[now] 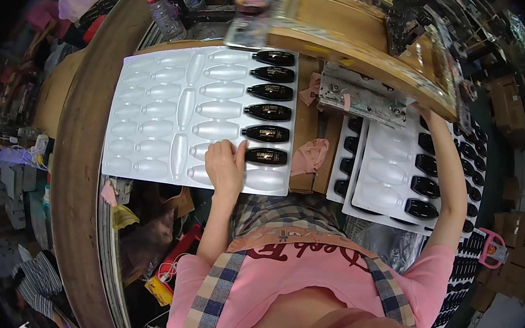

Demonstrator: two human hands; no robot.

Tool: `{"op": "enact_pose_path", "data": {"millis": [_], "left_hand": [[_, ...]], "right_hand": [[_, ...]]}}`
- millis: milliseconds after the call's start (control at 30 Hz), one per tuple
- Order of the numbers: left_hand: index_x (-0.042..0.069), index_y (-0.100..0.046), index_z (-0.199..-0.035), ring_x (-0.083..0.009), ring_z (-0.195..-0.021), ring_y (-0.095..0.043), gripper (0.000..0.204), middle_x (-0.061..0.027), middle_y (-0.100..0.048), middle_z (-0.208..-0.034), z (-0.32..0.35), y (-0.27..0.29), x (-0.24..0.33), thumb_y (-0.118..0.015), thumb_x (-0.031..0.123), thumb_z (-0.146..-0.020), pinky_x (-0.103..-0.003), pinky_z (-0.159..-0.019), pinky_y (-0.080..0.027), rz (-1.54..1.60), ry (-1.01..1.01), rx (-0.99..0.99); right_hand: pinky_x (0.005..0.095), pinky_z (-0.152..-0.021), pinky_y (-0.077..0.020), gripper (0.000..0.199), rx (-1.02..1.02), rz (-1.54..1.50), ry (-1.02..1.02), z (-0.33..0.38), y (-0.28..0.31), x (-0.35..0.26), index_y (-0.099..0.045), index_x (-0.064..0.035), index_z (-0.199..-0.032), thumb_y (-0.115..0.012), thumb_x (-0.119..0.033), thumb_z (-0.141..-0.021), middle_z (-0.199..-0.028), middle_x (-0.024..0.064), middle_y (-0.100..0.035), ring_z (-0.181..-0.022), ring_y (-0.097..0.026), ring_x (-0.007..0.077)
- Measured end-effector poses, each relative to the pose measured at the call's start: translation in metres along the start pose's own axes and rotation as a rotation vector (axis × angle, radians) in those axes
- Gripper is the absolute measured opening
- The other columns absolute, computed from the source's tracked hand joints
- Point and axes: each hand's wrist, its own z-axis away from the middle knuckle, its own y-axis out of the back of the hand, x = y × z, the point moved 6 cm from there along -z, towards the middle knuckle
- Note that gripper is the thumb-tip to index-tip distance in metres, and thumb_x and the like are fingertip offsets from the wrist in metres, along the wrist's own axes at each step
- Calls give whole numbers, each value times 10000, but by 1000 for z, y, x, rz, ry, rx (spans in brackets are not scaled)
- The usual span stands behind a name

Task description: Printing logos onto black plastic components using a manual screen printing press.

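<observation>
White moulded tray [158, 126], 6 black bottles [268, 112] in its right-hand column. Left hand [223, 166]: over the tray's near part, fingers curled close together, thumb beside the neck of the nearest bottle; grip cannot be told. Right hand [428, 114]: well right of the tray, mostly behind a wooden frame [393, 78]; finger opening and hold cannot be told. Pink cloth [310, 157]: just right of the tray.
</observation>
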Motion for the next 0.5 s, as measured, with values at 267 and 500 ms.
{"op": "enact_pose_path", "data": {"millis": [267, 500], "left_hand": [[17, -548, -804, -303, -809, -492, 109, -131, -538, -807, -62, 19, 54, -595, 96, -747, -368, -718, -375, 356, -235, 122], [25, -560, -977, -333, -1029, -438, 251, -123, -561, -974, -139, -14, 130, -555, 182, -781, -399, -879, -326, 393, -453, -209]], "right_hand": [[402, -846, -380, 489, 23, -311, -87, -38, 49, -24, -399, -88, -1196, -553, -146, -736, -1126, 197, -488, -1011, -468, 371], [336, -633, -443, 387, -220, -602, -491, -13, 129, -54, -482, 6, -1052, -628, -154, -732, -814, 151, -586, -705, -568, 266]]}}
